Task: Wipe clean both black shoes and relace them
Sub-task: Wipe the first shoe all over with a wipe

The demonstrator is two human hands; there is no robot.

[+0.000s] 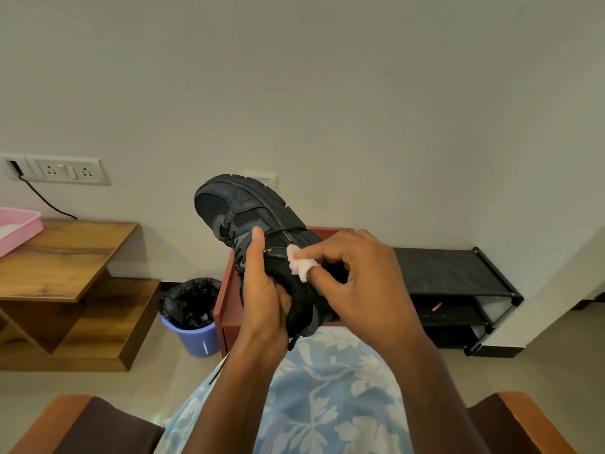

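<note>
A black shoe [239, 208] is held up in front of me, toe pointing up and away, sole turned to the right. My left hand [265, 290] grips it around the ankle opening, thumb stretched up along the side. My right hand [357, 280] pinches a small wad of white tissue [301, 265] and presses it against the shoe's side near a yellow mark. A black lace end [293, 342] dangles below the shoe. Only one shoe is in view.
A wooden side table [65, 257] with a pink tray [19, 224] stands at the left. A blue bin [196, 332] with a black liner sits on the floor beside a red-brown box [226, 299]. A black shoe rack [458, 283] is at the right. My lap is covered in blue floral cloth [320, 388].
</note>
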